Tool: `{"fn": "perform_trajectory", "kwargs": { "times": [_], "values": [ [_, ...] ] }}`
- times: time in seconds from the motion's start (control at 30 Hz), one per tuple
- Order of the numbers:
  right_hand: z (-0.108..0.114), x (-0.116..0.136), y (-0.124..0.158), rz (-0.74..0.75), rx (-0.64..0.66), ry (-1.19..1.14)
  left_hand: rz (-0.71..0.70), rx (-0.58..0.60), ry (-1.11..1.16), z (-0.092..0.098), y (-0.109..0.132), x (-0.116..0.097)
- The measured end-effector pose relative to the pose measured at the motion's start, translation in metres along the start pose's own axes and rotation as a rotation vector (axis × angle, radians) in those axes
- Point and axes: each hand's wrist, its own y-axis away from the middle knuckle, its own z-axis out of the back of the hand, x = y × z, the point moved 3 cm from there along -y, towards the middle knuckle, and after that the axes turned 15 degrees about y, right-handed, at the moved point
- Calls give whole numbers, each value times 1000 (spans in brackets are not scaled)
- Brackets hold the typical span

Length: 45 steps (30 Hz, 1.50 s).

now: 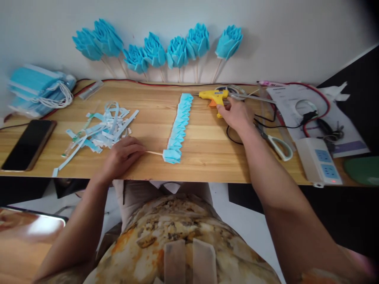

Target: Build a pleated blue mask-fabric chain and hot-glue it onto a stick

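Observation:
My left hand [122,156] rests near the table's front edge, its fingers closed on a thin wooden stick [154,152]. The stick's far end is wrapped in the near end of a pleated light-blue strip [179,126], which runs away from me across the wood. At the strip's far end, a yellow glue gun [213,94] lies with its nozzle pointing left. My right hand [237,113] grips its handle, with the thumb on the near side; some fingers are hidden. Several blue flowers [177,52] on sticks lean against the wall behind.
White and blue scraps [108,128] lie left of centre. Face masks [38,88] and a phone [29,144] are farther left. To the right are scissors [278,146], cables, papers [284,98], keys [334,136] and a power strip [318,159]. The wooden table [207,157] ends close to my body.

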Motion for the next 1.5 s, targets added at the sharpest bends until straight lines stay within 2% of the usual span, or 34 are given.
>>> {"fn": "perform_trajectory", "kwargs": {
  "times": [0.27, 0.4, 0.53, 0.83, 0.97, 1.07, 1.2, 1.27, 1.37, 1.43, 1.5],
  "values": [
    [-5, -2, -1, 20, -79, -84, -5, 30, 4, 2, 0, 4],
    [0, 1, -1, 7, -11, -17, 26, 117, -11, 8, -7, 7],
    [4, 3, 1, 5, 49, -13, 50, 156, -4, 11, -16, 11],
    [2, 1, 1, 20, -6, 19, 72, 134, -2, 8, -20, 14],
    [-3, -1, -1, 46, -28, -89, 75, 136, 7, 10, -20, 12],
    [-5, -2, -2, 96, -43, -217, 93, 124, 5, 15, -15, 10],
    [1, -5, 0, 36, 2, -91, 90, 104, -4, 25, 2, 12],
    [7, -6, 3, 20, -31, -26, 76, 105, -4, 27, 10, 14],
    [18, -7, 8, 43, -176, -31, 50, 99, 12, 26, 18, 17],
    [25, -2, 13, 113, -276, -86, 7, 74, 21, 23, 19, 17],
    [29, 8, 18, 226, -324, -168, -38, 28, 12, 20, 20, 18]
  ]
}}
